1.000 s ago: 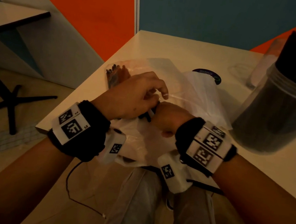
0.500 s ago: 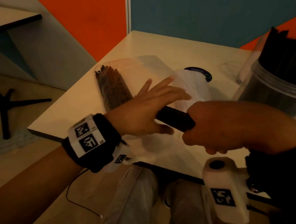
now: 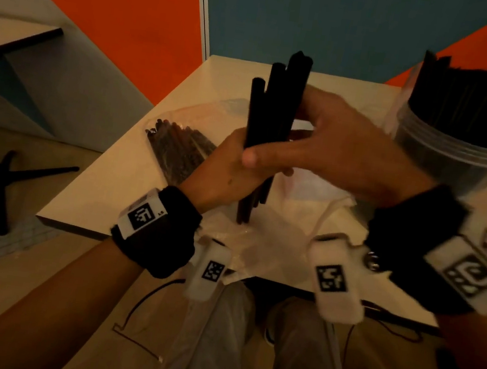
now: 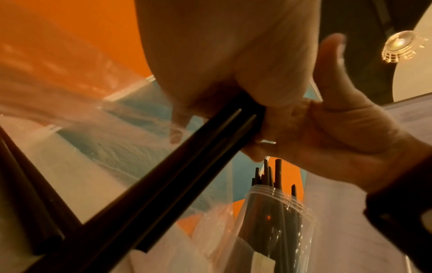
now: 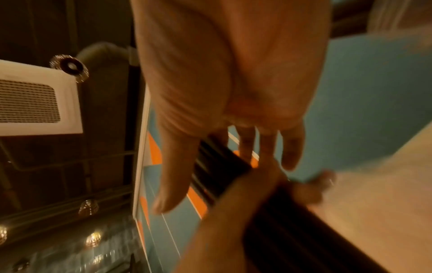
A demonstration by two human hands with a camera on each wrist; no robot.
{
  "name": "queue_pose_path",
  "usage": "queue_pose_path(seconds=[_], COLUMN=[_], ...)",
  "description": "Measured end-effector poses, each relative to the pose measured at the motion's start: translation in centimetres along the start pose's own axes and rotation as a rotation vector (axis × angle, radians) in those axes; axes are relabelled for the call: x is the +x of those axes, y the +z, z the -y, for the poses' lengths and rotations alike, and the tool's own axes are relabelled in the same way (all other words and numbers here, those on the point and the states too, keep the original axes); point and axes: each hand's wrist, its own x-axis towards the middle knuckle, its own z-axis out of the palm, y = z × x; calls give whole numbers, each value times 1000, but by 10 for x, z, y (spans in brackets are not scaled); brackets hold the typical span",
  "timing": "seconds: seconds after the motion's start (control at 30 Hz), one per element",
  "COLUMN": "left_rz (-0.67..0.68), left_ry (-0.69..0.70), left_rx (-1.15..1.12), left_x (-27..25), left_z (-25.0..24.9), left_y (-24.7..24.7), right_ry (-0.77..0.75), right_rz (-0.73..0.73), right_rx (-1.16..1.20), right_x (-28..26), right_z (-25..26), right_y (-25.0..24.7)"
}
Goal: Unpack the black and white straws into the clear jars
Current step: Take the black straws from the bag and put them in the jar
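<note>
A bundle of black straws (image 3: 276, 111) stands upright above the near table edge, its lower ends just over a crumpled empty plastic bag (image 3: 262, 242). My left hand (image 3: 232, 167) grips the bundle low down. My right hand (image 3: 334, 146) brackets it higher up, thumb straight across the front and straight fingers behind. The right wrist view shows those fingers (image 5: 247, 147) extended along the straws (image 5: 222, 166), with the left hand (image 5: 257, 194) wrapped round them. A clear jar (image 3: 457, 150) packed with black straws stands at the right, also visible in the left wrist view (image 4: 275, 221).
A clear bag of dark straws (image 3: 178, 151) lies on the beige table (image 3: 106, 184) to the left of my hands. The table's near edge runs just below my wrists, with my legs under it. Orange and blue partition walls close the back.
Both hands worked at the bag, then the right hand drew a straw bundle out sideways. Now the bundle stands upright, the left hand grips it and the right hand's fingers have straightened.
</note>
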Motion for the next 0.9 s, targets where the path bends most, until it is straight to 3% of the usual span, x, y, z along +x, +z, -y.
queue_pose_path(seconds=[0.17, 0.3, 0.5, 0.67, 0.9], left_rz=[-5, 55, 116, 113, 75], left_ry=[5, -125, -171, -179, -165], left_rx=[54, 81, 98, 55, 64], left_x=[0, -3, -7, -5, -7], left_z=[-6, 8, 23, 22, 27], left_y=[2, 1, 5, 3, 5], right_ry=[-80, -139, -38, -102, -64], right_rz=[-182, -288, -220, -268, -249], right_rx=[298, 449, 451, 521, 483], right_x=[16, 19, 17, 16, 19], right_z=[-14, -15, -24, -20, -30], right_y=[26, 25, 41, 37, 53])
